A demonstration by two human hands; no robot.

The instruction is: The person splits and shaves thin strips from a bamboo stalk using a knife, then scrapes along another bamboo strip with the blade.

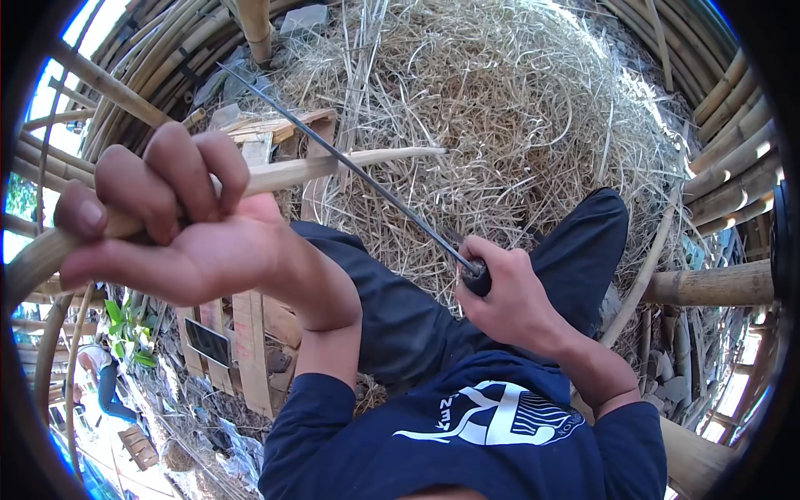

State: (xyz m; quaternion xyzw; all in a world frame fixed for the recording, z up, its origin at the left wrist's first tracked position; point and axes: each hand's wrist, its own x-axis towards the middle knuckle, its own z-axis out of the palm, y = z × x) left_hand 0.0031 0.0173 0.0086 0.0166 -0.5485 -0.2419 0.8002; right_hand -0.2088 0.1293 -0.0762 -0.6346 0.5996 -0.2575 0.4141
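My left hand (187, 221) is raised close to the camera, fingers wrapped round a pale wooden stick (292, 173). The stick runs from the left edge through the fist to a thin end over the straw. My right hand (518, 296) grips the black handle of a long-bladed knife (400, 206). Its narrow dark blade points up and left, seen almost edge-on. Blade and stick cross just beyond my left hand; whether they touch I cannot tell.
Dry straw (517, 125) covers the ground before my bent legs. Bamboo poles (712, 283) stand and lie around me. Flattened cardboard (250, 350) and a dark flat rectangular object (207, 342) lie at the left. Another person (107, 379) shows beyond the bamboo, lower left.
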